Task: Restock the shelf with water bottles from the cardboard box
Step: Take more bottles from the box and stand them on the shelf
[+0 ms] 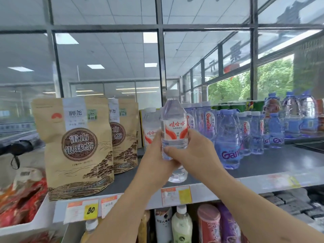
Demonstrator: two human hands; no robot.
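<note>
Holding the water bottle (174,130) upright, both the left hand (154,155) and right hand (196,151) are clasping it above the shelf (263,162), just before its twin (150,127).

Clear glossy plastic water bottle (174,127) at centre; matt brown paper tea pouches (77,146) at nine o'clock; smooth grey shelf (273,160), probably painted metal

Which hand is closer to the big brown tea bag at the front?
The left hand. It grips the water bottle on the side facing the brown tea bag; the right hand holds the far side.
</note>
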